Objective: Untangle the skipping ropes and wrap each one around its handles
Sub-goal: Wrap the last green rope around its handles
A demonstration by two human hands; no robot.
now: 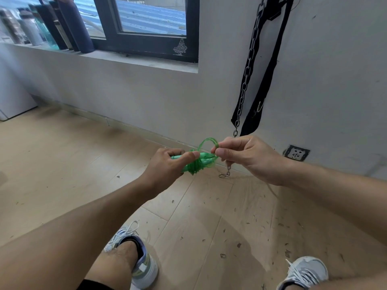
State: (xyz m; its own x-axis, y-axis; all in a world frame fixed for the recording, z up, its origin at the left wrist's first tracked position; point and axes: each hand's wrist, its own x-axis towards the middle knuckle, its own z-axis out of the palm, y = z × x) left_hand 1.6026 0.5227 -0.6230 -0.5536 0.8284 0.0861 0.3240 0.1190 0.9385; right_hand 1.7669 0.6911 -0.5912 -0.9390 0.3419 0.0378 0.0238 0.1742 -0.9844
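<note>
L hand (pixel 167 164) fingers wrapped round green handles (pixel 180 162) w/ rope coils (pixel 194 167) (mid-air, above floor). R hand (pixel 247 158) thumb + forefinger pinching the rope's free loop (pixel 206 143).
</note>
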